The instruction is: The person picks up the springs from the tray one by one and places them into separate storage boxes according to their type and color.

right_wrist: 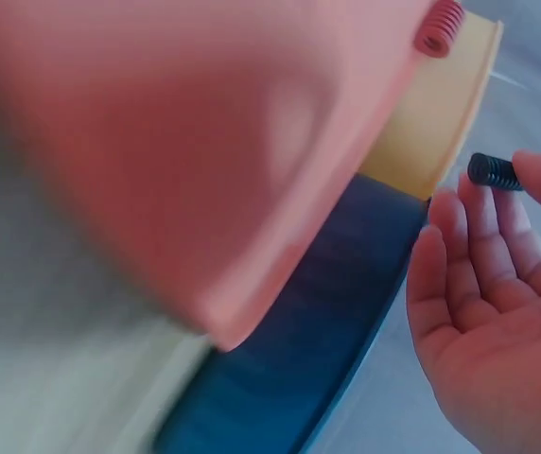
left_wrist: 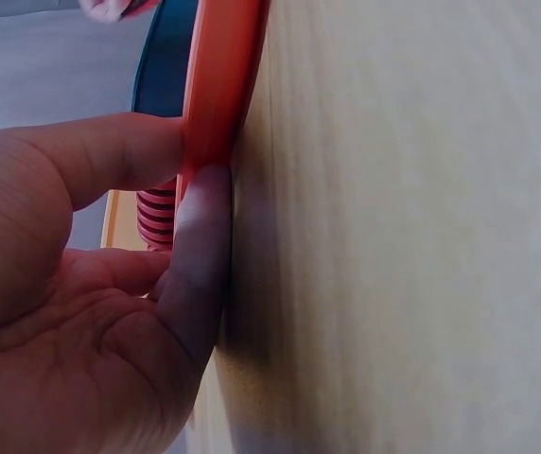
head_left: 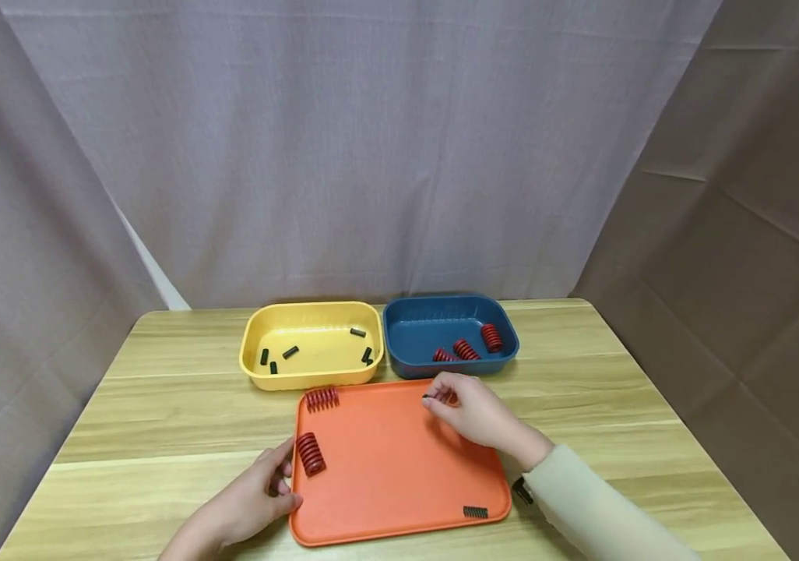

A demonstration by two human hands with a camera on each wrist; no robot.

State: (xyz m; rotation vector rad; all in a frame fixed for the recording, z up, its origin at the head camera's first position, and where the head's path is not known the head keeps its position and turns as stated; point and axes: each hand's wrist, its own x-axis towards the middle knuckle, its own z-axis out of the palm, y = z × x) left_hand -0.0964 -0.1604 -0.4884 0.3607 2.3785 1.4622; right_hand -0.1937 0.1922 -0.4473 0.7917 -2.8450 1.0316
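An orange tray lies on the table, and my left hand pinches its left rim, as the left wrist view shows up close. Over the tray's far right part, my right hand holds a small black spring between thumb and fingertips. Two red springs lie along the tray's left side: one red spring in the far corner, another red spring beside my left fingers. In the near right corner of the tray lies a dark thin spring.
Behind the tray stand a yellow bin with several small black springs and a blue bin with three red springs. A grey curtain hangs behind the wooden table. A brown cloth closes off the right.
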